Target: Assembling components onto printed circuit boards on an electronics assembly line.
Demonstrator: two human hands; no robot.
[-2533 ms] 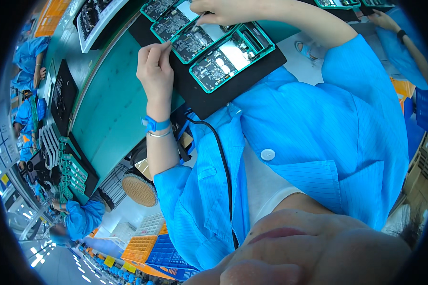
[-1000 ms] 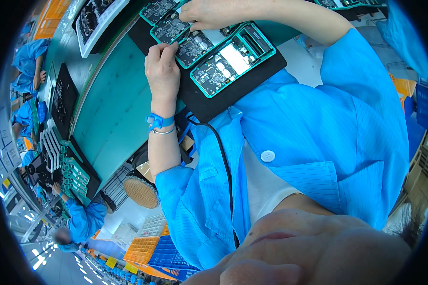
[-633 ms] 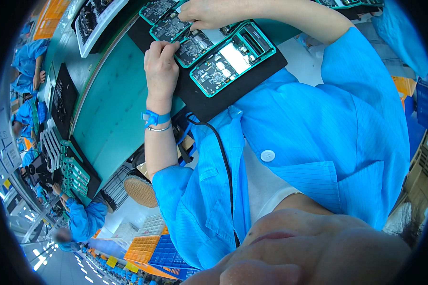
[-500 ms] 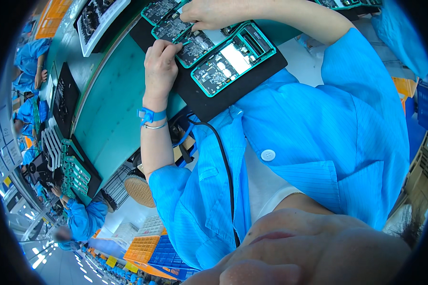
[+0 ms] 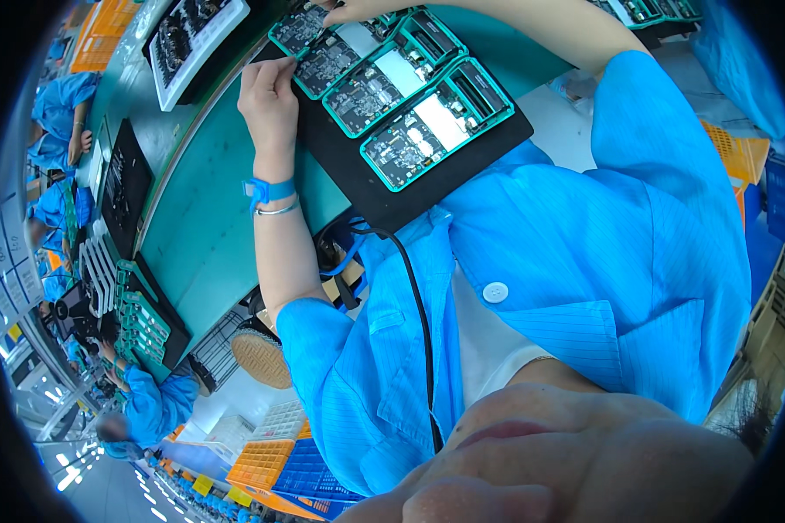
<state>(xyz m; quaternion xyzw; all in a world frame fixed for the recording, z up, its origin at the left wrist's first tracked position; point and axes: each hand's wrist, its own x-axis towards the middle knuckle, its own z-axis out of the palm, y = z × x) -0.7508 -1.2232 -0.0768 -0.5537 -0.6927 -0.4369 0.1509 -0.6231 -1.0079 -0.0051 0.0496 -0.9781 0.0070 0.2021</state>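
Observation:
Green-framed device housings with dark circuit boards lie in a row on a black mat [image 5: 379,196]. The nearest housing [image 5: 436,122] and the one behind it [image 5: 379,85] show bright silvery plates. My left hand [image 5: 269,100], with a blue strap [image 5: 270,190] on its wrist, has its fingers pinched together at the left edge of the third housing [image 5: 327,68]. Whatever is between those fingertips is hidden. Above the farther boards my right hand [image 5: 358,9] reaches in from the right, fingers bent together and partly cut off by the picture's top edge. Its grip contents cannot be made out.
A white tray [image 5: 167,87] of small dark parts stands on the green table [image 5: 209,200], upper left. Further left are a black mat [image 5: 124,179] and green frames [image 5: 144,322]. Co-workers in blue sit beyond. Orange crates [image 5: 257,462] stand below. A black cord [image 5: 410,288] hangs before me.
Both hands have moved away toward the farther housings. My left hand has left the second housing, where a small teal piece showed at its fingertips. The housings appear slightly lower in view.

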